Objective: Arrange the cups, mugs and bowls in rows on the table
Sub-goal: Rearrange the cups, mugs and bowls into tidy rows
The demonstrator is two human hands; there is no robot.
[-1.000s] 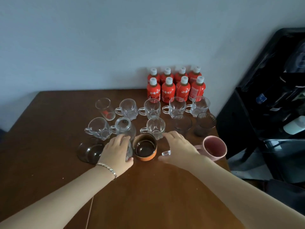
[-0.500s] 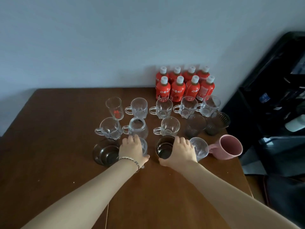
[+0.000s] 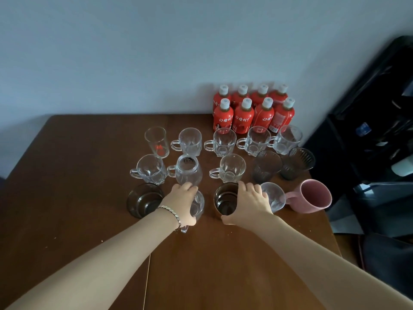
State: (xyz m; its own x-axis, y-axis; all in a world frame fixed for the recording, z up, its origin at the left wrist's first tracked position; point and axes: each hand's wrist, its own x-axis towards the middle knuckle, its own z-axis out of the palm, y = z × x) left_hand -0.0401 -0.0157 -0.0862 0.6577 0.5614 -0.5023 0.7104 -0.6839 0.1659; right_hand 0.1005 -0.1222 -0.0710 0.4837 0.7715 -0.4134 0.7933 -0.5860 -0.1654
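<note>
My left hand (image 3: 181, 203) has its fingers curled round a clear mug (image 3: 198, 205) and my right hand (image 3: 252, 202) grips the dark cup (image 3: 225, 201) just beside it, both in the table's (image 3: 67, 198) front row between a dark bowl (image 3: 144, 200) and a pink mug (image 3: 312, 196), and the red bottles (image 3: 243, 116) at the back have white Chinese lettering I can't quite read.

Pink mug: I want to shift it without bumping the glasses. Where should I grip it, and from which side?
Probably the body, from the near right. The pink mug has its handle pointing left, close against the small glass bowl beside the right hand, which holds the dark cup, so there is little room there. Its right and near sides look free.
</note>
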